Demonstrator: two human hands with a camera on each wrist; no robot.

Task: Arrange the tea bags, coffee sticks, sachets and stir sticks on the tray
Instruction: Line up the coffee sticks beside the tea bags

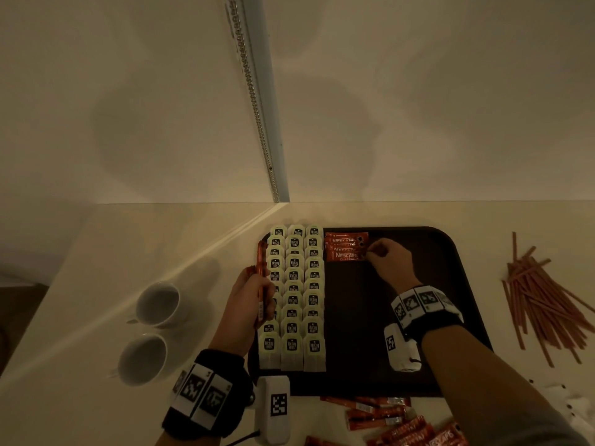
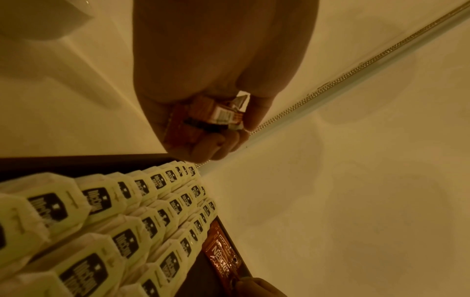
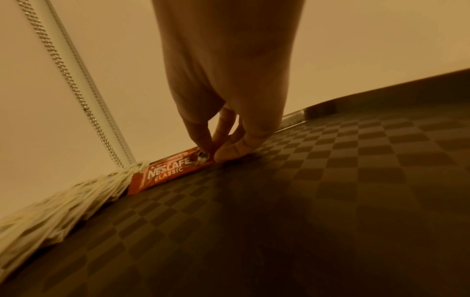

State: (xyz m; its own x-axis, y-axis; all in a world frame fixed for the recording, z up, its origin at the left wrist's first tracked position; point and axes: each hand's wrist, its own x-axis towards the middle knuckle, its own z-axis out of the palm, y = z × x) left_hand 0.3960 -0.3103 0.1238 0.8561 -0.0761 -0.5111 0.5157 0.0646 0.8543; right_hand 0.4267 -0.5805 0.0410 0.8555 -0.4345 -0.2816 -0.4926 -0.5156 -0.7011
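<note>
A dark tray [image 1: 418,317] holds three columns of pale tea bags [image 1: 293,294] along its left side. At its far edge lies a small stack of red coffee sticks [image 1: 346,247]. My right hand [image 1: 383,257] pinches the right end of the nearest coffee stick [image 3: 167,172], which lies flat on the tray [image 3: 305,201]. My left hand [image 1: 248,300] hovers over the tray's left edge and grips a bundle of red coffee sticks [image 1: 261,281], seen end-on in the left wrist view [image 2: 206,118].
Two white cups [image 1: 154,329] stand left of the tray. A loose pile of brown stir sticks [image 1: 544,304] lies to the right. More coffee sticks [image 1: 396,420] are scattered in front of the tray. A beaded cord [image 1: 254,101] hangs on the wall behind.
</note>
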